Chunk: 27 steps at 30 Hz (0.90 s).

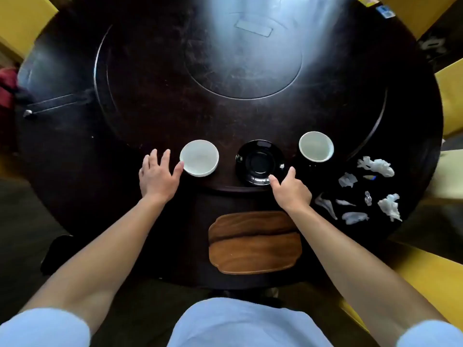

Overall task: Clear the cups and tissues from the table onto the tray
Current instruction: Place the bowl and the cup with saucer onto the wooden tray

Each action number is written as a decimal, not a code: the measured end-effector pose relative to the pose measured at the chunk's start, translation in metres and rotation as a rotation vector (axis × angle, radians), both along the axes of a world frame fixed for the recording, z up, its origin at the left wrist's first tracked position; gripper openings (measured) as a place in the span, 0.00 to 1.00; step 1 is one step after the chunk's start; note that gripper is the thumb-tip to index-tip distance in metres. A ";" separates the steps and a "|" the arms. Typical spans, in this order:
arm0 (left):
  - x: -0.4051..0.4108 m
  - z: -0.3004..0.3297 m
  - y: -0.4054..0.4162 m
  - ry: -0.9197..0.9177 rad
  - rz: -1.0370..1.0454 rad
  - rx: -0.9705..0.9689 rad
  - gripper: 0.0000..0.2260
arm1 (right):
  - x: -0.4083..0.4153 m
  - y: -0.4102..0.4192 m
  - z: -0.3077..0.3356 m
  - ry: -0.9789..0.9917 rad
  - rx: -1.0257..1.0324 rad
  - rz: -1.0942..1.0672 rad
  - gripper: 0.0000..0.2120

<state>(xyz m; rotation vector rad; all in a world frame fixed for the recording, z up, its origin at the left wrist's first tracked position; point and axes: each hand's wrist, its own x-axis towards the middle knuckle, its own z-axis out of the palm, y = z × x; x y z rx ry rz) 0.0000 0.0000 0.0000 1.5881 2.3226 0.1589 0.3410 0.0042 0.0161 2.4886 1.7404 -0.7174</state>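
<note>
Dark and round, the tabletop (75, 151) fills most of the view, with yellow chairs (22, 18) around it. Nearest the person lies the wooden tray (254, 242), and nothing is on it yet. Just past it, the right hand (289, 187) pinches the near rim of a black saucer (260, 162) with thumb and finger, so it seems to be starting to hold it. The left hand (157, 172) is spread wide, and its thumb touches the side of a white cup (199, 158). It holds nothing yet. Another white cup (316, 146) sits farther right, next to the saucer. Crumpled tissues (363, 191) lie in a bunch on the right side, well apart from the tray.

So the clearing has only just begun. I think the first step is grabbing a cup. Next, the left hand needs to close around the cup, lift it and bring it back to the tray. The other cup and all the tissues must follow.
</note>
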 end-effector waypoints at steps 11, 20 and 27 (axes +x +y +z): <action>0.014 -0.012 0.028 -0.588 0.245 -0.001 0.20 | -0.015 0.014 -0.027 0.514 0.032 -0.473 0.30; 0.016 -0.008 0.019 -0.746 0.315 0.082 0.18 | -0.014 0.010 -0.024 0.869 0.187 -0.688 0.29; 0.032 0.006 -0.043 -0.921 0.280 0.111 0.16 | 0.018 -0.047 -0.011 1.077 0.170 -0.742 0.26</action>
